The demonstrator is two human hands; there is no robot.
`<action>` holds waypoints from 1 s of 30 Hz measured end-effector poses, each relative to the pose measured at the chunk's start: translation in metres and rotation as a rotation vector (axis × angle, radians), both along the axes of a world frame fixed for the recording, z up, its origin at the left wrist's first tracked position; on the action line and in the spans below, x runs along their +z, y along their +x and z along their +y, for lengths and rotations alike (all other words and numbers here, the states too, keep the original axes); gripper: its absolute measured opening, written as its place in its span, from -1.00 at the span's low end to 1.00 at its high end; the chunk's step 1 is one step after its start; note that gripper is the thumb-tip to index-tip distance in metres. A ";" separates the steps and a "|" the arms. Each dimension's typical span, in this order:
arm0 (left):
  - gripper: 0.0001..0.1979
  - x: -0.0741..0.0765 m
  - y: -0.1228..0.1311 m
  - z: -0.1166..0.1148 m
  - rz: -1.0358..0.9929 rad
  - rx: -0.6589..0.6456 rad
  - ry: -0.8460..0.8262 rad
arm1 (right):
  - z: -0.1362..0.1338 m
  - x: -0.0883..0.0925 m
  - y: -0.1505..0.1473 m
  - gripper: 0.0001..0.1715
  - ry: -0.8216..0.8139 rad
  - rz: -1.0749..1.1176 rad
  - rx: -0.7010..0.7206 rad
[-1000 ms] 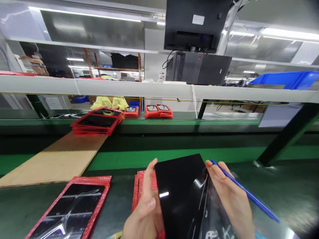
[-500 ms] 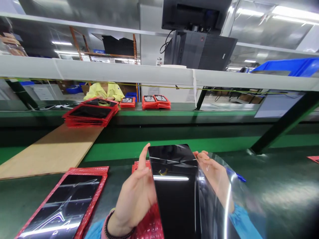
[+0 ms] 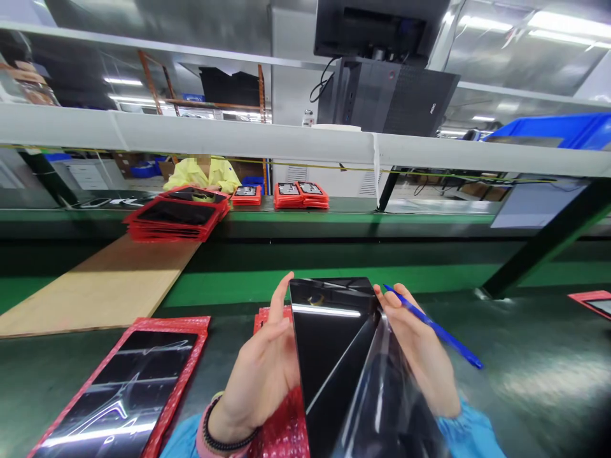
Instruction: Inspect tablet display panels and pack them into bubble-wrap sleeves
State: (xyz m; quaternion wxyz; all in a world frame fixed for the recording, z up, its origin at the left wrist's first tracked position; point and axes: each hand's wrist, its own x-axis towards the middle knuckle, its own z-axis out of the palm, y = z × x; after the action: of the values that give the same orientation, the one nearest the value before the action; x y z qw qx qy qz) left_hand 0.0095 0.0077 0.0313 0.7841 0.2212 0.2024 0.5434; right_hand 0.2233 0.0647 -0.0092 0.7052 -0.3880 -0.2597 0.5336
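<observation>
My left hand (image 3: 260,372) grips the left edge of a glossy black screen panel (image 3: 329,346), its forefinger reaching up along the panel's top corner. Over the panel's lower right lies a clear plastic film (image 3: 382,394), folded back on a slant from the top right corner. My right hand (image 3: 422,350) is closed at that corner on the film and the panel's edge. A blue pen-like stick (image 3: 443,336) is tucked between its fingers and points down to the right. Beneath the panel is a red bubble-wrap pouch (image 3: 286,426), mostly hidden.
To the left, a film-covered screen (image 3: 128,381) lies on a red pouch. A wooden board (image 3: 119,280) slopes up to a stack of red-wrapped screens (image 3: 174,216). Red packs (image 3: 300,195) stand on the far ledge, near a person in yellow (image 3: 203,173). A green post (image 3: 539,248) stands right.
The clear film has swung from the right side across the panel's lower part, folding diagonally. The blue stick now shows plainly in my right hand. My left hand keeps its hold.
</observation>
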 end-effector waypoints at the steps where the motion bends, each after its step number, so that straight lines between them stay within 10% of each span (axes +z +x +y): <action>1: -0.24 0.000 0.000 -0.001 -0.002 0.005 0.001 | -0.002 0.000 -0.001 -0.39 0.014 -0.019 -0.002; 10: 0.07 -0.013 0.009 -0.013 0.247 0.089 0.329 | -0.015 0.007 -0.008 -0.53 0.231 -0.233 0.040; 15: 0.01 -0.021 0.010 -0.011 0.499 0.219 0.237 | -0.020 0.002 -0.010 -0.65 0.312 -0.271 -0.050; 22: -0.32 -0.047 -0.016 0.008 0.695 0.471 0.009 | 0.006 -0.061 0.033 -0.68 0.187 -0.600 0.027; 30: -0.23 -0.090 -0.030 0.013 0.737 0.326 -0.153 | 0.010 -0.113 0.057 -0.66 0.115 -0.789 0.216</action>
State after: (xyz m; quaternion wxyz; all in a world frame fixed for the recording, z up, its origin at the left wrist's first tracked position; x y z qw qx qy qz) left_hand -0.0201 0.0209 -0.0590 0.5769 0.3070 0.5421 0.5284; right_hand 0.2806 0.0744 -0.1223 0.5118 -0.4933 -0.5788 0.3996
